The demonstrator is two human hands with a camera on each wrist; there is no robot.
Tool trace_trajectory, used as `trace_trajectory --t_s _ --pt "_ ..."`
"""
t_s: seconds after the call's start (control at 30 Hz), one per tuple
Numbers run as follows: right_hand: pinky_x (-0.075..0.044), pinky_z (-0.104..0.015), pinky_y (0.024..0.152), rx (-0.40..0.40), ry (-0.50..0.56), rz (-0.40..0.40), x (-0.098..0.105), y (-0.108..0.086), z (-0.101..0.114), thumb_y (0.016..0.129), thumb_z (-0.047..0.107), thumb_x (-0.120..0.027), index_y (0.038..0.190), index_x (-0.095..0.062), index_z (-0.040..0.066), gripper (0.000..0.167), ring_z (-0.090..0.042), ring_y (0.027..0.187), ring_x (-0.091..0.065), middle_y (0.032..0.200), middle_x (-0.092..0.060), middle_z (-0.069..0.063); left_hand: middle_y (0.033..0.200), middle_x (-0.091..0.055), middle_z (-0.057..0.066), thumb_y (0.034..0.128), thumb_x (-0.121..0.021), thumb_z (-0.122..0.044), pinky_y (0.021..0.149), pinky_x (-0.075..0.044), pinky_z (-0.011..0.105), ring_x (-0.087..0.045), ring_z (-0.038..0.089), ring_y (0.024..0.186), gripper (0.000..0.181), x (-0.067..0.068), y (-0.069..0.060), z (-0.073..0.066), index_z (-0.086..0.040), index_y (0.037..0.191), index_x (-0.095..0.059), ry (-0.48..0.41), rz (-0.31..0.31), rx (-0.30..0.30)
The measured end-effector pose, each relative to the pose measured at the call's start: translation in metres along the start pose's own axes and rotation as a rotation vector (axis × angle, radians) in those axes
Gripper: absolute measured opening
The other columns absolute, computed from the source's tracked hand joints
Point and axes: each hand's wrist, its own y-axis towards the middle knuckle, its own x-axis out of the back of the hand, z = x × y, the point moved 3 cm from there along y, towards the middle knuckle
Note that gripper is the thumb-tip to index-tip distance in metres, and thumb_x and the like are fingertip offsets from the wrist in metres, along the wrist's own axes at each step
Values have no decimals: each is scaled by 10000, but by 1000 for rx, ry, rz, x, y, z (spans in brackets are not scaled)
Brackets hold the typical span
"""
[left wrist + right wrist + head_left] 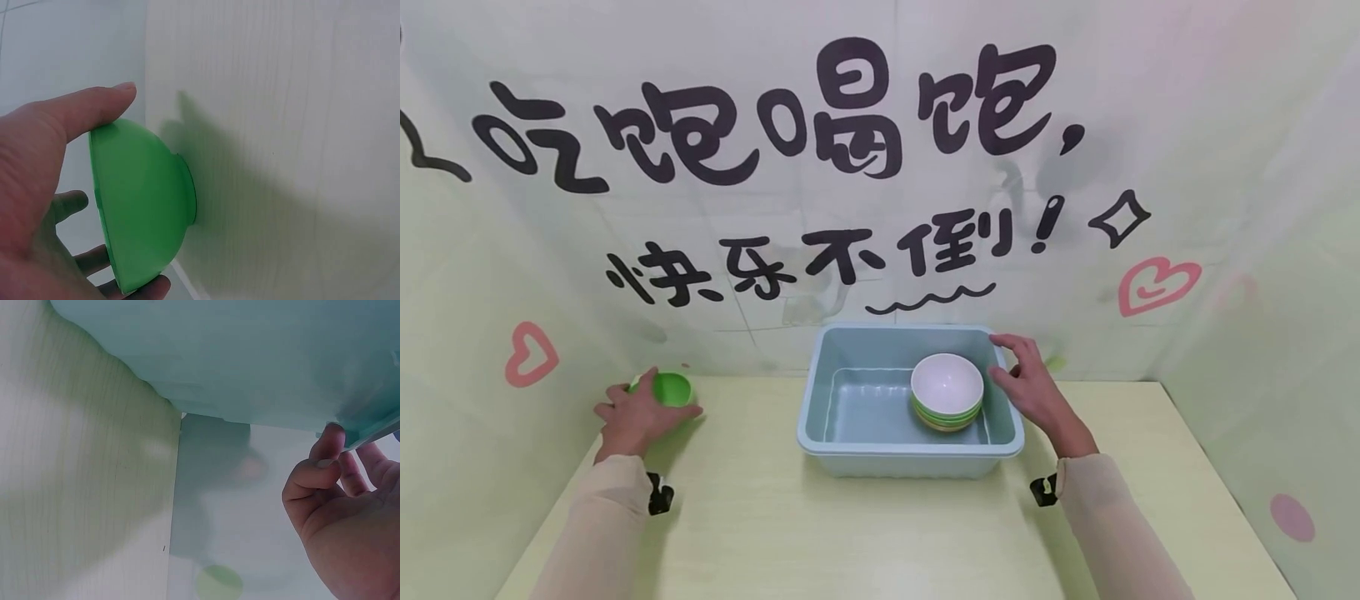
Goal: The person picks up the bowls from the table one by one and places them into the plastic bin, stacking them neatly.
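At the far left of the table, my left hand [642, 418] holds a small green bowl [673, 389]. The left wrist view shows the thumb and fingertips spread around the rim of that green bowl [140, 200], its foot close to the tabletop; whether they touch I cannot tell. A light blue plastic tub [910, 450] stands at the middle back. My right hand [1033, 387] grips its right rim near the back corner, fingers bent at the edge. Inside the tub, toward the right, sits a stack of bowls [947, 387], white on top with green and yellowish rims below.
The pale wood-grain table [865, 542] meets a light curtain-like backdrop [820, 192] with black lettering at the back. Similar walls rise on the left and right. Dark wrist devices [660, 493] sit at both cuffs.
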Motion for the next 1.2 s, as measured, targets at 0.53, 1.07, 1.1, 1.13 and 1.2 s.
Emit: trace_trajectory --t_s 0.53,1.07,1.1,1.13,1.2 --pt "-420 -325 802 -5 4 8 0 -1 2 1008 120 -555 1490 -426 54 503 -254 878 -485 1520 -306 -235 1438 -51 493 743 -831 -427 649 -483 657 -185 702 1152 1179 3 -4 0 -114 1635 -126 -8 -21 -3" --pt "-417 -325 802 -3 16 2 0 -2 1 1012 115 -549 1498 -419 55 507 -248 877 -480 1519 -305 -231 1452 -75 453 697 -870 -472 654 -455 587 -185 638 1160 1235 15 -18 -8 -111 1633 -149 6 -12 -30" --pt "-418 -324 802 -3 17 2 -1 -2 1 1012 117 -549 1499 -418 56 508 -247 878 -481 1521 -305 -230 1457 -75 446 695 -873 -477 664 -453 590 -182 634 1168 1248 17 -20 -9 -110 1635 -139 3 -12 -29" --pt "-419 -324 802 -6 18 4 -1 -2 1 1012 120 -549 1501 -417 58 510 -246 879 -481 1523 -302 -229 1463 -75 442 694 -875 -481 674 -451 597 -179 633 1176 1258 18 -22 -10 -106 1636 -129 1 -13 -29" --pt "-419 -323 799 -7 19 6 -1 -2 1 1013 120 -549 1504 -415 59 513 -248 877 -481 1524 -301 -228 1472 -76 433 695 -876 -487 685 -450 599 -175 628 1188 1271 20 -26 -12 -98 1637 -116 -5 -18 -29"
